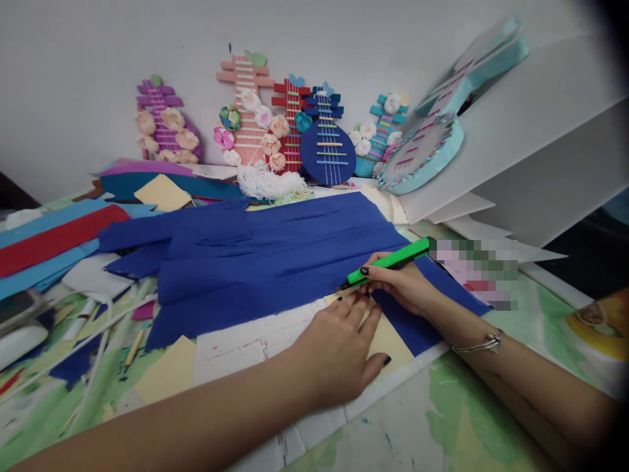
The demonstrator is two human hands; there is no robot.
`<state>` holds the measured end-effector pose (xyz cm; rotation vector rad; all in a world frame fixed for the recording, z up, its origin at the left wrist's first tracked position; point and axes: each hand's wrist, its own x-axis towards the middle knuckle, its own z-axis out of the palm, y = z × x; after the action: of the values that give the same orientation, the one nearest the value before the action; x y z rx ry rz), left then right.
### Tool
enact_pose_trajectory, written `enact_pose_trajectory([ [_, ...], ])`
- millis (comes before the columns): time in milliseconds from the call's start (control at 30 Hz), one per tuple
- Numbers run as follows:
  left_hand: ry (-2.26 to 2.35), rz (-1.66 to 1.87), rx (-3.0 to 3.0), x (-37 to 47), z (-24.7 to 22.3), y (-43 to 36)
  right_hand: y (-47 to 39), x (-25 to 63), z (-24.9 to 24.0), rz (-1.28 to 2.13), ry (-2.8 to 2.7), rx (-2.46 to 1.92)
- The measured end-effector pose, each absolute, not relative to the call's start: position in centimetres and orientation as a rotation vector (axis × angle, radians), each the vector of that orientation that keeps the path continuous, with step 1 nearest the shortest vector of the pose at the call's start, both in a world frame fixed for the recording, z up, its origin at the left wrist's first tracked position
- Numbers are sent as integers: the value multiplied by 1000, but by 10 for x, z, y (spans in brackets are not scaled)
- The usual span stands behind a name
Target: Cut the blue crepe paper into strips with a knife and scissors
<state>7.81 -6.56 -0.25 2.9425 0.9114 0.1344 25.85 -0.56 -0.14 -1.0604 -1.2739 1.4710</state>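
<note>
My left hand [339, 347] lies flat with its fingers stretched out, pressing on a pale yellow card [390, 337]. Under the card is a sheet of dark blue crepe paper [275, 255], with a white board [236, 347] showing along its near side. In my right hand [405, 282] is a green utility knife [388, 262], held like a pen with its dark tip down at the card's far left corner. That tip is close to the fingertips of my left hand; the blade is too small to make out.
Several decorated paper lutes, among them a blue one [327, 154], lean along the wall. White yarn [270, 180] lies before them. Red and light blue paper strips [63, 239], a white cable [103, 341] and scraps clutter the left. Large white boards [491, 151] stand right.
</note>
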Motion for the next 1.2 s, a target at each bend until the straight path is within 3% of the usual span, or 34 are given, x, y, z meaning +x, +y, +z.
enact_pose_trajectory([
  [1200,924,157,2938,79,-4,-67,-7,256,-2,1402,-1254,-1061],
])
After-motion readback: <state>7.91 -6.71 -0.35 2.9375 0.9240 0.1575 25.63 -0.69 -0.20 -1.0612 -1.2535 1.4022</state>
